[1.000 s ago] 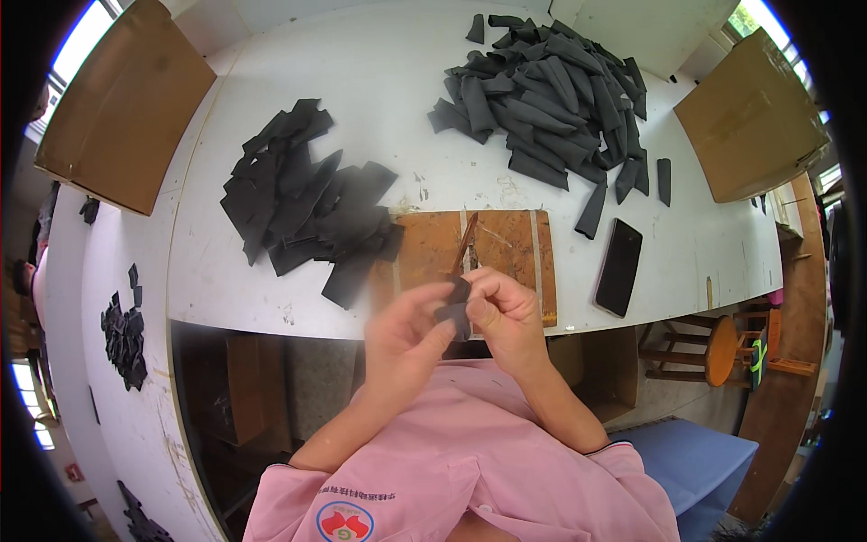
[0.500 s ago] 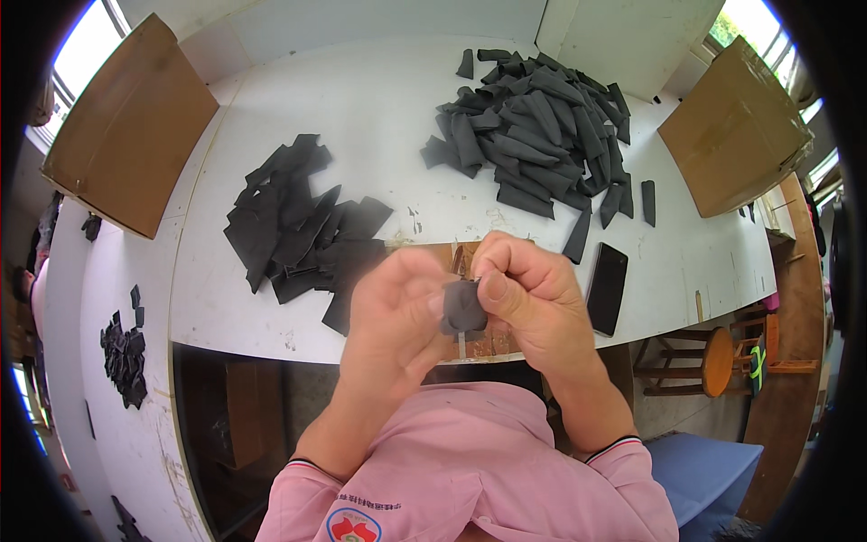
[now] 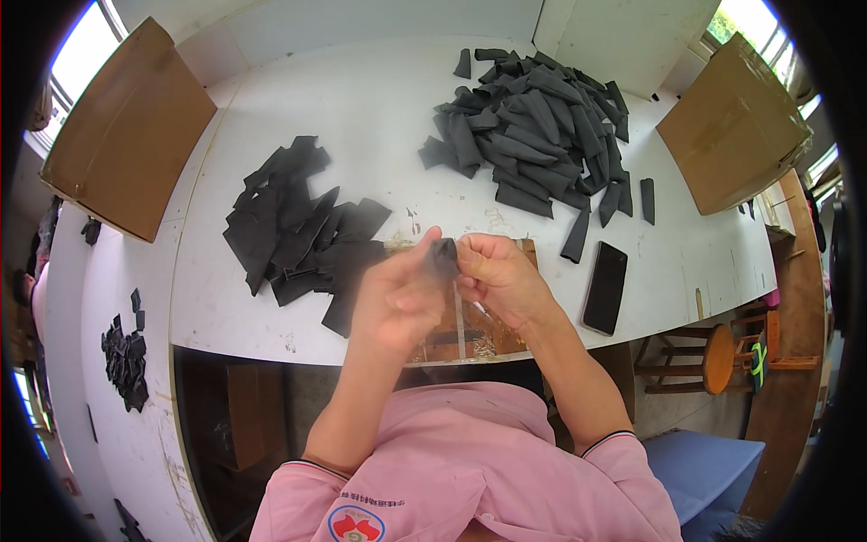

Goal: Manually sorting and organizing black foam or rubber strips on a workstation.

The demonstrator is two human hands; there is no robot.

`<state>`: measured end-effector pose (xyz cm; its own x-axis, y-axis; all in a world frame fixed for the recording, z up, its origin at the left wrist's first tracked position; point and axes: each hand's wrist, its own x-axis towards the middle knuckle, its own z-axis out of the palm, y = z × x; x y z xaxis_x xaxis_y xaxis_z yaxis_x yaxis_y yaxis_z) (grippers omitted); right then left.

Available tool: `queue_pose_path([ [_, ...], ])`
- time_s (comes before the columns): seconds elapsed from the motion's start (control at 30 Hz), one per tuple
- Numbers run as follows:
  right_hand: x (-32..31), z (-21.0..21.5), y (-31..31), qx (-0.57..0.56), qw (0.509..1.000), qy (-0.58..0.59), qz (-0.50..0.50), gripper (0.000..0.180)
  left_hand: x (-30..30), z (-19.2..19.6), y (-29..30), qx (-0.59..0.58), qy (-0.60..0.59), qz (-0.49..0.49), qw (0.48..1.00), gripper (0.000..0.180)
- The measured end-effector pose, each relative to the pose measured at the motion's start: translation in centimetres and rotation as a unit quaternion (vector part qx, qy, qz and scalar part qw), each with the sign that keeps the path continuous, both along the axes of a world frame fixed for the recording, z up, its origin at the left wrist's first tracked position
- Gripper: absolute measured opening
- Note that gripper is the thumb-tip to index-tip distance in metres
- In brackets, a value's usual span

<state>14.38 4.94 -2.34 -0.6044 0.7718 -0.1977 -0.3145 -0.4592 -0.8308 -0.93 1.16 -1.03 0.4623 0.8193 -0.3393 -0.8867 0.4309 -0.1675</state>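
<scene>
You've got the small black fabric piece pinched between both hands, raised over the near edge of the white surface. Left hand grips its left side, right hand its right edge. Looks soft, light, floppy; hold it near the edges with fingertips, not mid-span.

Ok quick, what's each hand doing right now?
Left hand: closed on the small black fabric piece.
Right hand: closed, pinching the same piece.
</scene>
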Motion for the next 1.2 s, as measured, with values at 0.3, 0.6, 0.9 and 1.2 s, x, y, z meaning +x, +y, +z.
queue_pose_path([
  [0.3, -0.4, -1.0, 0.4, 0.015, 1.000, -0.022, 0.005, 0.027, 0.0, -2.1, 1.4, -0.070, -0.028, 0.058, 0.995, 0.024],
  [0.6, 0.3, 0.7, 1.1, 0.115, 0.992, -0.004, 0.046, 0.025, 2.7, 1.6, -2.8, 0.225, 0.343, 0.079, 0.909, 0.026],
  [0.9, 0.4, -3.4, 0.4, 0.123, 0.992, -0.036, 0.017, 0.024, 1.9, -1.6, -2.5, 0.318, 0.759, 0.186, 0.536, 0.028],
  [1.2, 0.5, 4.5, -1.8, 0.612, 0.711, -0.325, -0.122, 0.014, 2.6, 0.6, -2.6, 0.297, 0.576, 0.297, 0.701, 0.004],
])
